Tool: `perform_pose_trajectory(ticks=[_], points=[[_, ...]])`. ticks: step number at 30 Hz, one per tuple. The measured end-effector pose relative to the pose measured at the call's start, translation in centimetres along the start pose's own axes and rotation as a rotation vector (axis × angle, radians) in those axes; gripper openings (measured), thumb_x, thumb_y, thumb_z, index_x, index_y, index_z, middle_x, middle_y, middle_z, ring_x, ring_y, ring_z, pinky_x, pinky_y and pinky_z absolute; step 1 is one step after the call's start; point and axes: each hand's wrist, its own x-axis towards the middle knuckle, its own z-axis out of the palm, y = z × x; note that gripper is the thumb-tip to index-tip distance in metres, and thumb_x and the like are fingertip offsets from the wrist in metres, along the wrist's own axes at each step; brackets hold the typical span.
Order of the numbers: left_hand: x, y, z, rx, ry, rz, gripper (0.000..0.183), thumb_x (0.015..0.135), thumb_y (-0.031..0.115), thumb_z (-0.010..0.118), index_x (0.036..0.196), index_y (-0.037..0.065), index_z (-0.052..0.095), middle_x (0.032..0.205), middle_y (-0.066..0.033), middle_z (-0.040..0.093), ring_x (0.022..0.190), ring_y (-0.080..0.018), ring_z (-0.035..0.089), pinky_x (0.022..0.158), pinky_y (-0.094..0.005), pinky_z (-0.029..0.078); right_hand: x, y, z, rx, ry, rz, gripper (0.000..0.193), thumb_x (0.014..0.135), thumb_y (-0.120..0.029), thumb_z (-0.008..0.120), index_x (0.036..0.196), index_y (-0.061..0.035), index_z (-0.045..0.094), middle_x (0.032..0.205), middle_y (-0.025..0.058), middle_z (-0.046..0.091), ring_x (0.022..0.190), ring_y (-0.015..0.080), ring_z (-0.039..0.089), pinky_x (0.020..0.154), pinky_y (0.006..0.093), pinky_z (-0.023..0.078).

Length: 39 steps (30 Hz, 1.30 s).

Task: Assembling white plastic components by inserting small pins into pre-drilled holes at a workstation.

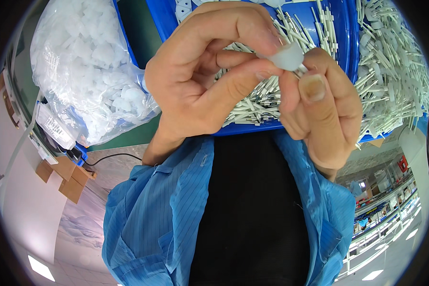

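Note:
My left hand point(200, 71) pinches a small, translucent white plastic cap point(289, 58) between thumb and fingers. Close against it, my right hand point(325, 107) grips a thin, pale metallic-looking pin point(301, 71) between thumb and forefinger. One end of the pin meets the cap; whether it sits inside cannot be made out, and my right fingers hide the rest. Both hands are raised over a blue tray point(350, 33) full of thin white rods point(252, 107), many with metallic ends.
A clear plastic bag point(88, 62) of white caps lies at left on the green tabletop point(124, 139). More rods with white caps point(391, 76) are heaped at right. A white boxy device point(55, 126) and a black cable point(112, 156) are at the left edge, with cardboard point(72, 183) below.

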Motion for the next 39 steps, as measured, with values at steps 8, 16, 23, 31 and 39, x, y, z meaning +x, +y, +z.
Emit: perform_pose_trajectory(ticks=[8,16,23,31,39], points=[[-0.4,-1.6,-2.1,0.361,-0.051,0.4,0.022,0.087,-0.005,0.063,0.106,-0.008,0.051,0.105,-0.023,0.054,0.09,-0.0266,0.062,0.077,-0.0383,0.056,-0.3,0.3,1.1,-0.938,0.255,-0.543,0.01,0.092,-0.002,0.062,0.099,0.0043,0.064,0.081,0.011,0.068,0.064,0.0111,0.061,0.057,0.0227,0.049],[1.3,-0.5,-2.0,0.301,-0.365,0.421,0.045,0.085,0.007,0.071,0.121,-0.004,0.047,0.111,-0.028,0.056,0.09,-0.0432,0.067,0.078,-0.0456,0.061,-0.3,2.1,0.4,-0.639,0.085,-0.466,0.011,0.091,-0.004,0.057,0.101,0.0016,0.058,0.091,0.0128,0.062,0.074,0.0154,0.058,0.068,0.0248,0.046],[0.8,0.1,-1.5,0.553,-0.251,0.428,0.052,0.061,0.008,0.088,0.102,-0.007,0.06,0.105,-0.0234,0.061,0.097,-0.0351,0.067,0.078,-0.0417,0.062,1.1,4.4,-1.3,-0.618,0.064,-0.709,0.025,0.083,-0.007,0.062,0.106,0.0025,0.061,0.092,0.0157,0.059,0.079,0.0278,0.056,0.072,0.0328,0.046],[0.7,0.4,-1.3,0.407,-0.227,0.123,0.04,0.058,-0.007,0.085,0.089,-0.004,0.061,0.105,-0.0218,0.061,0.1,-0.0367,0.066,0.087,-0.0416,0.059,-0.2,1.2,-0.5,-0.213,0.084,-0.135,0.034,0.093,-0.029,0.058,0.097,0.0041,0.064,0.092,0.0071,0.057,0.078,0.0113,0.049,0.064,0.0271,0.038],[1.1,-1.3,-1.9,0.431,-0.304,0.462,0.03,0.062,-0.005,0.083,0.086,-0.005,0.065,0.116,-0.022,0.051,0.102,-0.0408,0.065,0.089,-0.044,0.059,1.0,0.9,0.6,-0.209,0.259,-0.051,0.032,0.097,-0.018,0.06,0.074,0.0035,0.066,0.053,-0.0016,0.051,0.048,0.0023,0.037,0.045,0.0215,0.025]])
